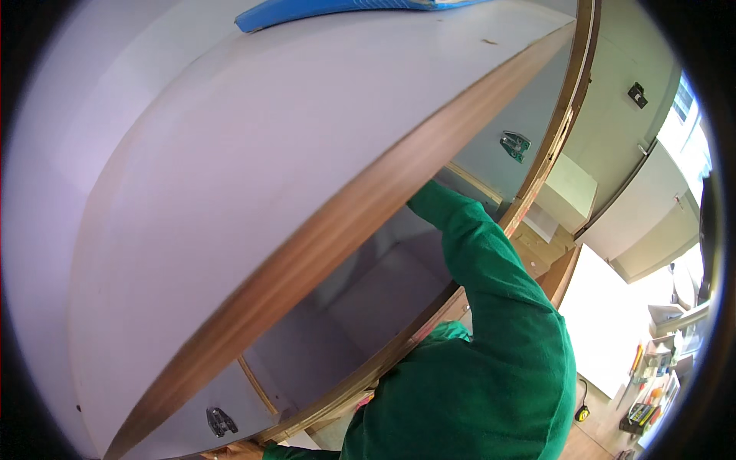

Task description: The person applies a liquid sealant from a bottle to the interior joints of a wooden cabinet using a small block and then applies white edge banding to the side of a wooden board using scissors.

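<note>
A white shelf board (245, 161) with a wood-grain front edge (330, 261) spans the cabinet in front of me. My right arm (491, 253), in a green sleeve, reaches in under this board, which hides my right hand. At the bottom edge, a small part of my left hand (239, 450) shows beside the cabinet's lower front edge; its fingers are not clear. Close to it, a metal hinge (221, 422) is fixed on the inner wall. Another metal hinge (515, 146) sits on the opposite wall, above my right arm. Wooden strips (477, 184) run along the inside walls.
A blue object (330, 12) lies on the shelf board at the top. Outside the cabinet, on the right, are a large white panel (602, 322), a yellow tape measure (583, 412) and a tray of tools (642, 414). The cabinet's front frame (552, 146) borders the opening.
</note>
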A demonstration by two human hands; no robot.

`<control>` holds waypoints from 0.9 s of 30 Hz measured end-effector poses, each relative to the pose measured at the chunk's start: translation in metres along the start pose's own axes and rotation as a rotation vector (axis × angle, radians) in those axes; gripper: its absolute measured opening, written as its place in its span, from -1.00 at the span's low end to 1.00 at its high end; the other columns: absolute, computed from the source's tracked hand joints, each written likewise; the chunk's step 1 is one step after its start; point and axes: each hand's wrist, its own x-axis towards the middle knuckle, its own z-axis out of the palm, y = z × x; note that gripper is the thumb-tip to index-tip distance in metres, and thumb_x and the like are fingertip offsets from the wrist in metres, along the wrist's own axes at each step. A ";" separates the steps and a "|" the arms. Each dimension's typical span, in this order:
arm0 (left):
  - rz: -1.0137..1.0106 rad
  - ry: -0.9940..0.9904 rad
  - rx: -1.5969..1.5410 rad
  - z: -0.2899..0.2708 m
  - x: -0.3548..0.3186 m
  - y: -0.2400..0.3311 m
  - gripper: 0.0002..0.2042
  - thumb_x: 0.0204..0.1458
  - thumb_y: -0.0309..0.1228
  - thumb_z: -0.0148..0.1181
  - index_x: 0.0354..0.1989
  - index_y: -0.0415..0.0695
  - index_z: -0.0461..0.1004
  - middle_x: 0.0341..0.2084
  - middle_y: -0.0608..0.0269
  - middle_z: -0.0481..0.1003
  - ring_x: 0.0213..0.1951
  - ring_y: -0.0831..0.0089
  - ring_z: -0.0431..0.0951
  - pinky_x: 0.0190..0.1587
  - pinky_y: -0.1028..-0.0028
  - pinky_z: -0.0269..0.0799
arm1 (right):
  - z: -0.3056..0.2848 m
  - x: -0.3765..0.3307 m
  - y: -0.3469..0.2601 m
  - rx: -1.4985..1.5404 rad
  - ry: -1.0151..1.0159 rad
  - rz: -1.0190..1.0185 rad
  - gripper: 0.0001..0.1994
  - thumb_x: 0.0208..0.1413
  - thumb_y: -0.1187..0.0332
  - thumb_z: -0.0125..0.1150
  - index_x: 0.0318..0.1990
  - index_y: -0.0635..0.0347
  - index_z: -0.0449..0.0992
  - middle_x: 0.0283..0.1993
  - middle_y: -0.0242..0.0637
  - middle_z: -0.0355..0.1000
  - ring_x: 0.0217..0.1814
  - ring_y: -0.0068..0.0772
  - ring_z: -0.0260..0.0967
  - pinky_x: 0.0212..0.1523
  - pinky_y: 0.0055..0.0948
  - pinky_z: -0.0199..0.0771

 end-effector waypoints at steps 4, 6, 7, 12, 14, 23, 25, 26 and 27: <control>-0.121 0.027 -0.017 0.003 0.000 -0.006 -0.36 0.17 -0.24 0.15 0.38 -0.11 0.04 0.28 -0.12 0.17 0.23 0.09 0.31 0.29 0.17 0.32 | -0.001 0.010 0.007 0.021 -0.093 0.090 -0.50 0.10 0.50 0.03 0.20 -0.22 0.40 0.15 -0.33 0.41 0.21 -0.19 0.26 0.17 0.12 0.08; -0.132 0.005 0.005 0.007 -0.002 -0.016 -0.36 0.17 -0.24 0.15 0.38 -0.12 0.04 0.28 -0.12 0.17 0.23 0.09 0.31 0.29 0.17 0.31 | 0.004 0.006 0.014 0.068 -0.068 0.100 -0.50 0.10 0.50 0.04 0.21 -0.22 0.39 0.15 -0.32 0.41 0.23 -0.17 0.25 0.21 0.15 0.04; -0.134 0.005 0.019 0.006 -0.003 -0.020 -0.36 0.17 -0.25 0.15 0.38 -0.12 0.04 0.28 -0.12 0.18 0.23 0.09 0.31 0.29 0.17 0.31 | 0.003 0.008 0.012 0.098 -0.052 0.099 -0.50 0.10 0.49 0.04 0.21 -0.21 0.39 0.15 -0.31 0.41 0.23 -0.16 0.25 0.22 0.16 0.03; -0.134 -0.024 0.095 0.001 -0.009 -0.048 -0.36 0.18 -0.25 0.15 0.38 -0.14 0.04 0.27 -0.13 0.19 0.23 0.09 0.32 0.30 0.17 0.30 | -0.002 0.006 -0.003 0.011 -0.130 0.057 -0.51 0.10 0.45 0.07 0.22 -0.22 0.38 0.16 -0.31 0.41 0.26 -0.16 0.24 0.24 0.14 0.03; -0.127 -0.032 0.132 -0.004 -0.012 -0.064 -0.36 0.18 -0.26 0.15 0.38 -0.15 0.04 0.27 -0.14 0.19 0.22 0.09 0.32 0.30 0.17 0.29 | 0.003 0.008 -0.005 0.004 -0.108 0.037 -0.52 0.11 0.44 0.06 0.21 -0.22 0.38 0.17 -0.31 0.40 0.26 -0.16 0.24 0.24 0.12 0.04; -0.094 -0.071 0.312 -0.012 -0.017 -0.100 -0.36 0.18 -0.26 0.14 0.37 -0.20 0.04 0.26 -0.15 0.20 0.22 0.07 0.33 0.31 0.17 0.27 | 0.029 0.019 0.011 0.031 0.026 0.022 -0.57 0.16 0.40 -0.02 0.19 -0.21 0.41 0.16 -0.28 0.40 0.21 -0.16 0.26 0.21 0.07 0.07; -0.125 -0.042 0.262 -0.007 -0.013 -0.080 -0.35 0.18 -0.23 0.14 0.37 -0.22 0.04 0.26 -0.16 0.20 0.23 0.05 0.32 0.31 0.17 0.26 | 0.030 0.012 0.010 0.006 -0.026 0.018 -0.56 0.16 0.40 -0.02 0.20 -0.22 0.41 0.15 -0.29 0.40 0.20 -0.16 0.26 0.21 0.05 0.07; -0.127 -0.032 0.260 -0.009 -0.012 -0.078 -0.35 0.18 -0.22 0.14 0.37 -0.23 0.04 0.26 -0.16 0.20 0.23 0.04 0.32 0.32 0.16 0.25 | 0.030 0.011 0.006 -0.010 -0.034 0.004 -0.56 0.16 0.40 -0.02 0.20 -0.22 0.40 0.15 -0.29 0.40 0.21 -0.16 0.26 0.21 0.06 0.06; -0.104 -0.035 0.294 -0.014 -0.014 -0.089 -0.34 0.18 -0.20 0.14 0.37 -0.22 0.04 0.26 -0.17 0.20 0.23 0.03 0.31 0.32 0.16 0.24 | 0.030 0.010 0.002 -0.028 -0.042 -0.008 -0.56 0.17 0.40 -0.02 0.21 -0.23 0.40 0.14 -0.30 0.40 0.21 -0.16 0.25 0.21 0.06 0.05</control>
